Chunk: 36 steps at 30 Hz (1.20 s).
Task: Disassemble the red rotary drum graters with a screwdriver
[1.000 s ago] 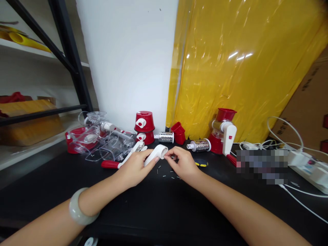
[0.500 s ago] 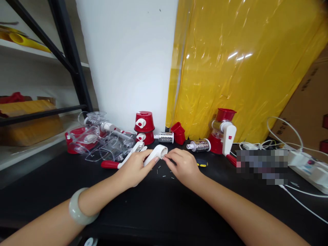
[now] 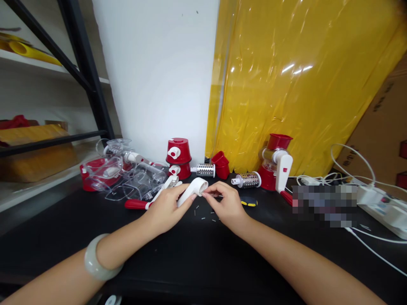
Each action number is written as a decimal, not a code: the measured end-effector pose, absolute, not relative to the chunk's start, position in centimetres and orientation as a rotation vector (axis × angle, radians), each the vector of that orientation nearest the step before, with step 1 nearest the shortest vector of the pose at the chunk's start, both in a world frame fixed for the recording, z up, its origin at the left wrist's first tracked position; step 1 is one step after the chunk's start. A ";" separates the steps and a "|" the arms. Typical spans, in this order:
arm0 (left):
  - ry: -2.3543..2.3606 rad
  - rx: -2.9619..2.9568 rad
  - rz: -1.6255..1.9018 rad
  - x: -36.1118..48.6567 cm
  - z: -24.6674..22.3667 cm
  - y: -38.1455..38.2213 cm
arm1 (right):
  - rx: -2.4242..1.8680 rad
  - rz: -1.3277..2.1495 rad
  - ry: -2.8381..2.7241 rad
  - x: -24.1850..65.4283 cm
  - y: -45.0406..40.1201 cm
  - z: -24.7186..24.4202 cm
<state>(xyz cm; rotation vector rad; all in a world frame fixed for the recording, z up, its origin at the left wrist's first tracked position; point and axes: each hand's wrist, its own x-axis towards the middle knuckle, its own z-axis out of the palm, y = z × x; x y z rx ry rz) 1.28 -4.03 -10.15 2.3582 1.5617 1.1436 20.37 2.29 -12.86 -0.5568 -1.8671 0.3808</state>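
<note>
A white curved plastic part point(image 3: 190, 189) is gripped in my left hand point(image 3: 167, 208), its round open end facing right. My right hand point(image 3: 226, 204) has its thumb and index finger pinched at the rim of that opening; whatever they hold is too small to make out. Several small metal pins point(image 3: 203, 218) lie on the black table point(image 3: 190, 258) below the part. Just behind my right hand is a black and yellow tool handle point(image 3: 249, 202). A white crank arm with a red handle point(image 3: 136, 204) lies beside my left hand.
Clear plastic parts point(image 3: 140, 180) pile up at the left. Farther back are stacked red bases point(image 3: 178, 156), grater drums point(image 3: 248, 180), a red hopper point(image 3: 221, 164) and an assembled red grater point(image 3: 276, 163). Cables and a power strip point(image 3: 381, 212) occupy the right.
My right hand's fingers have shifted slightly at the opening, and more of the tool handle shows behind them. My left hand keeps its hold on the white part.
</note>
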 end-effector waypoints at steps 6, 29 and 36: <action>1.576 2.365 1.103 1.4 -9.9 -4.2 | -0.563 0.248 -1.950 20.6 2.2 -12.9; 1.519 2.271 1.180 0.6 -10.4 -3.5 | -0.728 0.208 -2.631 21.3 3.2 -12.9; 1.286 2.196 1.336 0.0 -10.1 -3.7 | -0.518 0.228 -2.234 21.8 2.3 -12.1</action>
